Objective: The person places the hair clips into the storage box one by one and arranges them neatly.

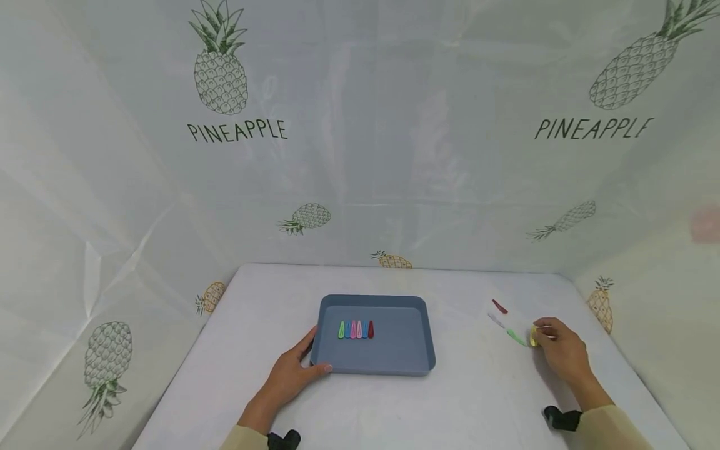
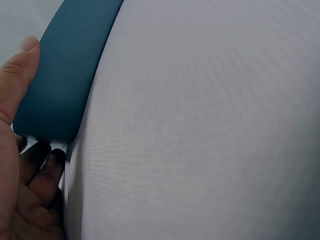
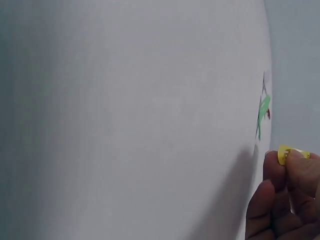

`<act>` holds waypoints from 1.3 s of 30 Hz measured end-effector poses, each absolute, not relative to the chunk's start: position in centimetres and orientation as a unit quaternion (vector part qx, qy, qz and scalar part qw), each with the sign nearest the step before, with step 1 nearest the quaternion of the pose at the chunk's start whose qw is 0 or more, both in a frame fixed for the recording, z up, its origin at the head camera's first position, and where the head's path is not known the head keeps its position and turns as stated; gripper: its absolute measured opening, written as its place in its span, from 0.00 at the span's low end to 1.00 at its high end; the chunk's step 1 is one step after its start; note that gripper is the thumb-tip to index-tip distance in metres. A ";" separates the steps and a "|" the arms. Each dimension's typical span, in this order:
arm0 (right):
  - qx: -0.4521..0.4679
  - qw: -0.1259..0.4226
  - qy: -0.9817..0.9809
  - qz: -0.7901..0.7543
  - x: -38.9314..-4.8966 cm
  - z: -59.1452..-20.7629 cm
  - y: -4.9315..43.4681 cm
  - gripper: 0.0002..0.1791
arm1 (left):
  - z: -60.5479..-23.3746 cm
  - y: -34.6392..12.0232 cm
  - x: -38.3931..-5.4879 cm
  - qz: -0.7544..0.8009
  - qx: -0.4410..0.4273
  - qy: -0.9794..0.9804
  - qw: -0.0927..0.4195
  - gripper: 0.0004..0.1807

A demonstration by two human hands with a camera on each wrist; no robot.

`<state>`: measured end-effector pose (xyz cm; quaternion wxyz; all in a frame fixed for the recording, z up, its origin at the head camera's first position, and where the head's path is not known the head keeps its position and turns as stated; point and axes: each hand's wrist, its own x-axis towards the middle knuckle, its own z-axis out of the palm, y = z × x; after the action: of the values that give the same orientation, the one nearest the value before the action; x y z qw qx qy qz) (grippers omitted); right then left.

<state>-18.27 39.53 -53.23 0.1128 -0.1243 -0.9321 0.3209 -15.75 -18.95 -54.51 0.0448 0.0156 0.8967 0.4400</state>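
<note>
A blue-grey tray (image 1: 374, 356) lies on the table with a row of several snap hair clips (image 1: 356, 329) in green, blue, pink and red. My left hand (image 1: 292, 373) grips the tray's left end, thumb against its front side and fingers round the corner; the left wrist view shows the thumb (image 2: 22, 70) on the wall. At the right, my right hand (image 1: 562, 351) pinches a yellow hair clip (image 3: 283, 154) between thumb and fingers, just above the table. Left of it lie a green clip (image 1: 515, 337), a pale clip (image 1: 496, 320) and a dark red clip (image 1: 499, 306).
A white cloth (image 1: 382, 412) covers the table. Behind it and at both sides hangs a pale sheet (image 1: 394, 156) printed with pineapples. Black wrist straps (image 1: 561, 418) show on both arms.
</note>
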 end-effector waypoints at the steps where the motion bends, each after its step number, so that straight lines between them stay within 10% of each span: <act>1: -0.127 0.113 -0.929 0.328 -18.3 -53.2 39.4 0.12 | -54.5 -19.0 -15.7 0.440 0.015 0.897 0.045 0.57; 39: 0.030 0.138 -0.877 0.459 -21.5 -48.8 27.5 0.11 | -54.7 -19.0 -15.9 0.443 0.026 0.895 0.043 0.55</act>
<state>-21.50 27.49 -48.82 0.1383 0.0298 -0.8770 0.4592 -15.92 -18.99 -54.70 0.0428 0.0259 0.8954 0.4425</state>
